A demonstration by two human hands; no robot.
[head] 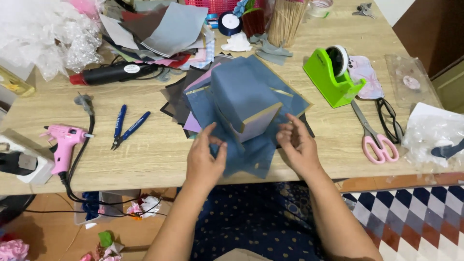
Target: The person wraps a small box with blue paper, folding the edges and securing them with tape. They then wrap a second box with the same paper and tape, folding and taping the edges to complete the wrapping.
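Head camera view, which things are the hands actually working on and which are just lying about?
In hand:
left hand
right hand
blue paper sheet
blue-covered box

Lying about:
pink glue gun
green tape dispenser
pink-handled scissors
blue-handled pliers

— We get even, soft indoor light; the wooden table (145, 159) is bright, with faint shadows.
— We see slight blur on the fingers, and bending at the edges.

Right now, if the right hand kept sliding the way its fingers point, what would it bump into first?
Probably the blue box. The right hand points up and left across the blue sheet, and the box's near corner sits just ahead of its fingertips. Depth is hard to judge here.
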